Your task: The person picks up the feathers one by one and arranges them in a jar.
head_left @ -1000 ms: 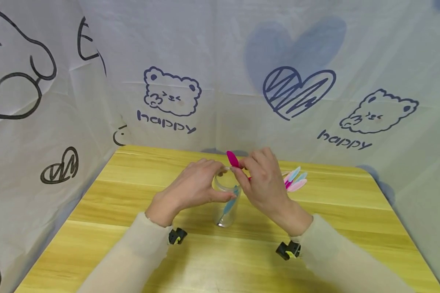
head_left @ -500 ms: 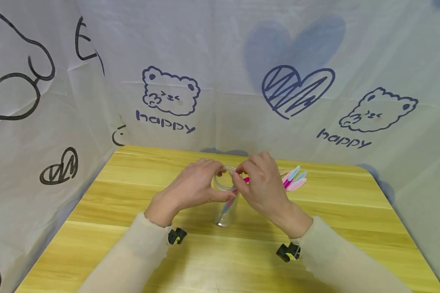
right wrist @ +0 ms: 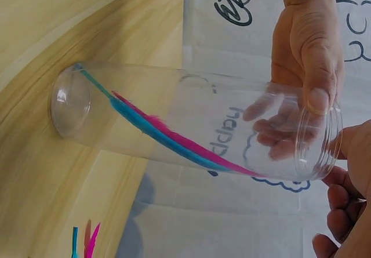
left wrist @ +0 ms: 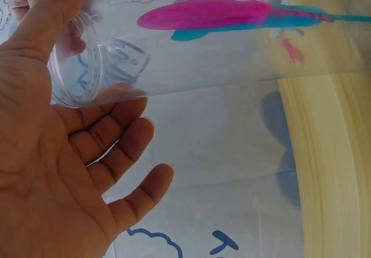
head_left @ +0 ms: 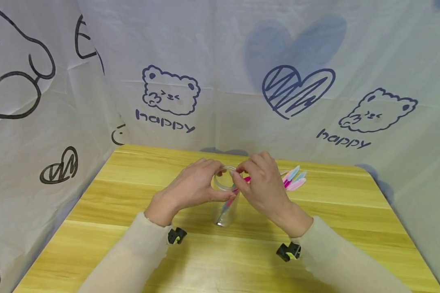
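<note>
A clear jar [head_left: 225, 222] stands upright on the table. In the left wrist view a magenta feather [left wrist: 203, 14] lies inside it over a blue feather; both slant from base to wall, as the blue feather [right wrist: 152, 132] shows in the right wrist view. My left hand [head_left: 190, 183] holds the jar near its mouth, thumb on the near side and fingers around the far side. At the right of the rim, thumb and forefinger of my right hand [head_left: 264, 187] seem to pinch the edge; the feathers inside are apart from those fingertips.
Several pink, blue and magenta feathers [head_left: 294, 179] lie on the wooden table [head_left: 333, 228] beyond and right of my right hand, partly hidden by it. A white cloth [head_left: 227, 118] with drawings hangs behind the table and at its sides.
The magenta feather stood above the rim between my right fingers one second ago; it has since gone down into the jar beside the blue one. My left hand has kept its place.
</note>
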### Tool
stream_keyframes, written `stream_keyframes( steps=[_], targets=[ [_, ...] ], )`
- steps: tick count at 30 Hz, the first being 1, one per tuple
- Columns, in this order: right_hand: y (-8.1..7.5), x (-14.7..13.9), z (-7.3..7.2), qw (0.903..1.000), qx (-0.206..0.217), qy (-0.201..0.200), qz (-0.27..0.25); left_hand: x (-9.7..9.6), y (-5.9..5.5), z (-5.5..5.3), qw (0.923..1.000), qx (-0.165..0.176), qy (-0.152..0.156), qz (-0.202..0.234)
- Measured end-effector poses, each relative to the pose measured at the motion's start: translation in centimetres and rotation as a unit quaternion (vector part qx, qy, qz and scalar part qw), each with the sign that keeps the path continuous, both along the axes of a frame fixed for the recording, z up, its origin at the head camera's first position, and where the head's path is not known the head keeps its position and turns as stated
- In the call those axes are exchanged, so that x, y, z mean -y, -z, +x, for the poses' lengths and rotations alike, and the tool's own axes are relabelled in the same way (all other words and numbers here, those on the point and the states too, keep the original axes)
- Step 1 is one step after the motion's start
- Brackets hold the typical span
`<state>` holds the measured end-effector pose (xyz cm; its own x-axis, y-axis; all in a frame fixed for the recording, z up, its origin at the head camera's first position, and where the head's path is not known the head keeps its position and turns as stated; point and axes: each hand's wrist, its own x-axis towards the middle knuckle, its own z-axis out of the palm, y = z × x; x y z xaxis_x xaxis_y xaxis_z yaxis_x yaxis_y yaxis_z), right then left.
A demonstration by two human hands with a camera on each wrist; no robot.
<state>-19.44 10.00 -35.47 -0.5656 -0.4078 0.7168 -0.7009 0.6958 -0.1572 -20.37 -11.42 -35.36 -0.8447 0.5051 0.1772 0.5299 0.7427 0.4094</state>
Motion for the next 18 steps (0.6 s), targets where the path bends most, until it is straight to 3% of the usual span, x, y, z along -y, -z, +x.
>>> stream_keyframes(
  steps=[11,18],
  targets=[
    [-0.6,-1.7,0.0,0.9995,-0.016,0.014,-0.023,-0.1,-0.1,0.0,0.9999,0.009,-0.004,-0.006],
    [-0.4,-4.8,-0.5,0.9986,-0.017,0.040,-0.030,-0.1,-0.1,0.1,0.9998,0.018,-0.008,-0.006]
  ],
)
